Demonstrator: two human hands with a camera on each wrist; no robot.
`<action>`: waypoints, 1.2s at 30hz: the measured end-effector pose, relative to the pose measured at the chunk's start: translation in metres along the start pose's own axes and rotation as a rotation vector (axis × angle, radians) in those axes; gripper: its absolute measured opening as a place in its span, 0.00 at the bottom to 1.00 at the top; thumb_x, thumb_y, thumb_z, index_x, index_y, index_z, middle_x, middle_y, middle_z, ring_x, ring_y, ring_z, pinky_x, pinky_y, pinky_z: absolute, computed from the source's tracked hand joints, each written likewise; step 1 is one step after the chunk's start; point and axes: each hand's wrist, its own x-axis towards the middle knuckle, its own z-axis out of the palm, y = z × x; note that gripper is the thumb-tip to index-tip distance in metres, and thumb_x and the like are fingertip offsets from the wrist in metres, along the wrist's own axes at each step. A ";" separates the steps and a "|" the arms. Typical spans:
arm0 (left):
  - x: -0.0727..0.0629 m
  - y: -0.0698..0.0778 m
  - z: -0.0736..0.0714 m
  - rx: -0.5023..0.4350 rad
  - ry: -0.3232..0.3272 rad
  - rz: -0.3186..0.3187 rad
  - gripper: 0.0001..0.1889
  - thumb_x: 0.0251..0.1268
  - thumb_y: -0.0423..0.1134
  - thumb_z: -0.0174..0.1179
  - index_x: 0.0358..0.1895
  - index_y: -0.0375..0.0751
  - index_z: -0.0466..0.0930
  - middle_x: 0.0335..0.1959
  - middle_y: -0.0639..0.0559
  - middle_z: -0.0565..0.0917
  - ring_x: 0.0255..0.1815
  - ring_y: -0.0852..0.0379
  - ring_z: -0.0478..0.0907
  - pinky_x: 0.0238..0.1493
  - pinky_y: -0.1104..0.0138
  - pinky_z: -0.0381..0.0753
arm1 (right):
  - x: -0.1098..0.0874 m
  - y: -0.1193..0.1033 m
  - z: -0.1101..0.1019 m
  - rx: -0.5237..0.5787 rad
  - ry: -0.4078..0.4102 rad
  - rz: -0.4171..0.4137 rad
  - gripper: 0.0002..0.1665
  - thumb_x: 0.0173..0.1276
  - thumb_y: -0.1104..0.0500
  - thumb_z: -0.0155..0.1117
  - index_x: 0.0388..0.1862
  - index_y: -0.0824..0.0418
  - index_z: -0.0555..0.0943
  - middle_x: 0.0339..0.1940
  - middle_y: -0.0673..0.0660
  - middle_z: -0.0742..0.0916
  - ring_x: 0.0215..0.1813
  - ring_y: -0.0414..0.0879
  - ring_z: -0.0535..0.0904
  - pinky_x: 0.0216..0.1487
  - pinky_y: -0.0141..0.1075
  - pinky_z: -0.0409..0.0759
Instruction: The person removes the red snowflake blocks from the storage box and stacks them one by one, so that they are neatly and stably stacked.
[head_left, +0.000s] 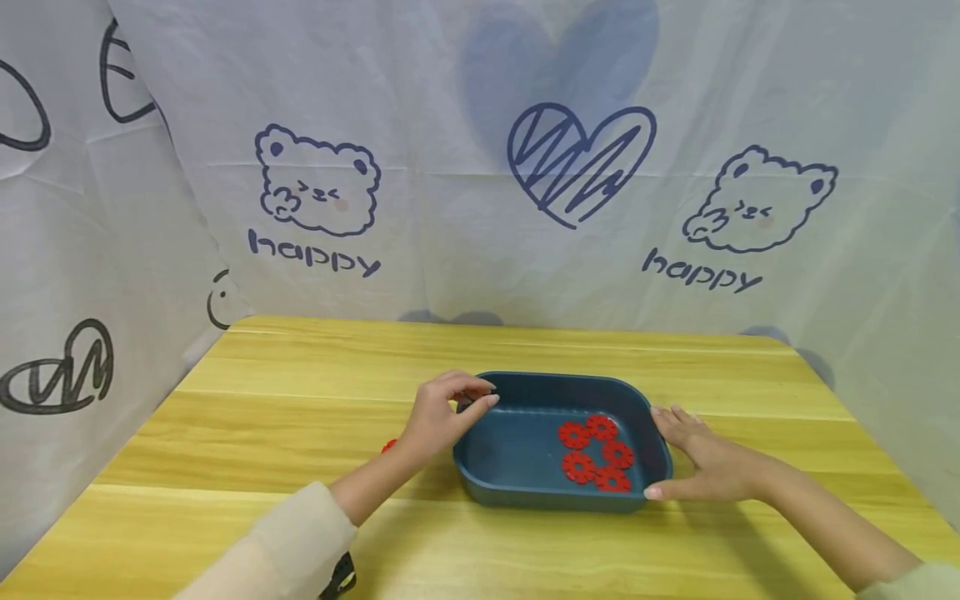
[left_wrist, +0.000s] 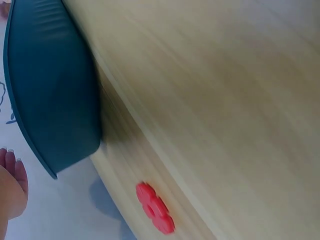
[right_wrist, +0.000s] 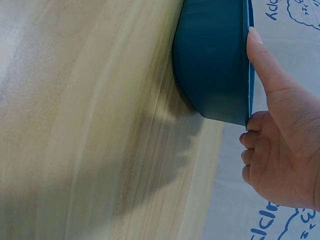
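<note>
A dark blue rectangular tray (head_left: 517,497) with rounded corners stands on the table, holding several red flower-shaped plastic pieces (head_left: 579,467) toward its right end. My left hand (head_left: 442,417) hovers at the tray's left rim, thumb and index finger apart, with nothing visible between them; in the left wrist view, this hand (left_wrist: 12,187) shows at the left edge. My right hand (head_left: 708,467) touches the tray's right end, thumb at the near corner and fingers along the side. In the right wrist view, its thumb (right_wrist: 267,62) lies along the rim.
Another red flower-shaped piece (left_wrist: 155,208) lies on the table left of the tray, partly hidden behind my left forearm in the head view. The wooden table (head_left: 300,375) ends against a white cloth (head_left: 450,250) with printed bears and hearts.
</note>
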 end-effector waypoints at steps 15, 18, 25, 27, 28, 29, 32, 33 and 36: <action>0.014 0.013 0.039 -0.037 -0.028 -0.004 0.08 0.56 0.36 0.64 0.38 0.37 0.84 0.35 0.46 0.85 0.33 0.55 0.79 0.38 0.67 0.82 | -0.001 0.001 0.000 -0.009 0.003 0.009 0.62 0.53 0.38 0.67 0.71 0.74 0.49 0.72 0.75 0.52 0.70 0.76 0.40 0.61 0.72 0.45; 0.015 0.017 0.044 -0.038 -0.033 -0.006 0.08 0.57 0.37 0.64 0.38 0.38 0.84 0.34 0.47 0.84 0.34 0.55 0.79 0.38 0.69 0.81 | -0.001 0.001 0.000 -0.005 0.002 0.007 0.62 0.54 0.39 0.67 0.71 0.74 0.48 0.72 0.75 0.52 0.70 0.76 0.40 0.61 0.72 0.44; 0.016 0.022 0.058 -0.076 -0.064 -0.032 0.10 0.57 0.37 0.64 0.39 0.36 0.84 0.37 0.46 0.84 0.35 0.54 0.79 0.39 0.62 0.82 | 0.000 0.001 0.000 -0.007 -0.001 0.006 0.62 0.54 0.38 0.67 0.71 0.75 0.48 0.72 0.75 0.52 0.71 0.75 0.40 0.62 0.72 0.45; 0.017 0.023 0.063 -0.075 -0.069 -0.025 0.10 0.57 0.37 0.64 0.40 0.36 0.84 0.37 0.46 0.84 0.35 0.53 0.79 0.39 0.64 0.82 | 0.000 0.001 0.000 -0.009 0.001 0.003 0.62 0.54 0.38 0.67 0.71 0.75 0.48 0.72 0.75 0.52 0.71 0.75 0.40 0.62 0.72 0.45; 0.018 0.024 0.065 -0.071 -0.072 -0.019 0.10 0.57 0.37 0.64 0.40 0.36 0.84 0.38 0.46 0.84 0.36 0.53 0.79 0.39 0.64 0.82 | 0.000 0.001 0.000 -0.010 0.003 0.000 0.62 0.54 0.39 0.67 0.71 0.75 0.48 0.72 0.74 0.52 0.71 0.75 0.40 0.62 0.72 0.45; 0.018 0.024 0.068 -0.072 -0.074 -0.014 0.10 0.57 0.37 0.64 0.40 0.36 0.84 0.38 0.45 0.84 0.36 0.53 0.79 0.39 0.64 0.82 | 0.000 0.002 0.000 -0.009 0.004 -0.002 0.62 0.54 0.39 0.67 0.71 0.75 0.48 0.72 0.74 0.52 0.71 0.75 0.40 0.62 0.72 0.45; 0.020 0.025 0.075 -0.068 -0.081 -0.007 0.10 0.57 0.37 0.64 0.40 0.36 0.83 0.37 0.45 0.84 0.36 0.52 0.79 0.39 0.65 0.81 | 0.000 0.001 0.000 -0.011 0.010 -0.004 0.62 0.53 0.39 0.67 0.71 0.75 0.49 0.72 0.75 0.53 0.70 0.75 0.41 0.62 0.71 0.44; 0.021 0.025 0.077 -0.066 -0.085 -0.011 0.10 0.57 0.37 0.64 0.40 0.36 0.83 0.38 0.45 0.84 0.36 0.52 0.79 0.39 0.64 0.81 | -0.001 0.001 0.000 -0.011 0.011 -0.004 0.62 0.53 0.39 0.67 0.70 0.75 0.49 0.72 0.75 0.53 0.70 0.76 0.41 0.62 0.71 0.44; 0.023 0.025 0.082 -0.063 -0.095 -0.020 0.10 0.56 0.37 0.65 0.40 0.36 0.83 0.38 0.45 0.84 0.37 0.52 0.79 0.39 0.66 0.81 | -0.001 0.001 0.000 -0.010 0.010 0.000 0.62 0.53 0.39 0.67 0.70 0.76 0.49 0.72 0.75 0.53 0.70 0.76 0.41 0.62 0.72 0.44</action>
